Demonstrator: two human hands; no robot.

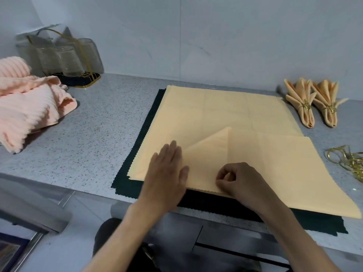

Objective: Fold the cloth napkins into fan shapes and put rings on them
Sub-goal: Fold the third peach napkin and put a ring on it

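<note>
A stack of pale orange cloth napkins (225,112) lies flat on a dark cloth (216,205) near the counter's front edge. The top napkin has a corner folded over into a triangle (210,154). My left hand (167,171) lies flat with straight fingers on the napkin, along the triangle's left edge. My right hand (241,179) pinches the napkin's front edge between thumb and fingers. Two folded napkins with gold rings (314,104) lie at the far right. Loose gold rings (349,161) sit at the right edge.
A pink ribbed towel (25,107) is heaped at the left. Behind it stands a gold-wire rack of glasses (62,57) against the wall. The speckled grey counter (94,134) runs between towel and napkins. A metal chair part (33,211) is at the lower left.
</note>
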